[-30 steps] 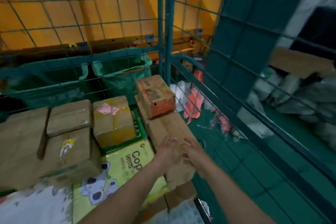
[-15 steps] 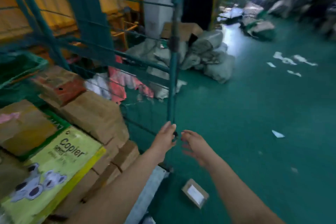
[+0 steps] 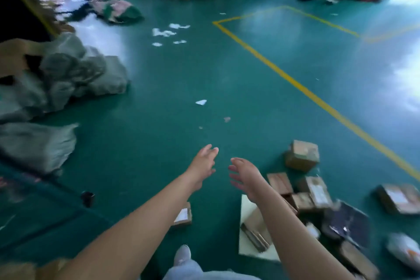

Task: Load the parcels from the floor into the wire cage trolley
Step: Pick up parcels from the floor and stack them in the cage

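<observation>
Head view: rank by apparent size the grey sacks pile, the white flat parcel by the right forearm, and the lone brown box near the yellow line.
1. grey sacks pile
2. white flat parcel, partly hidden by the forearm
3. lone brown box

Nearness to the camera may skew 2 versus 3.
</observation>
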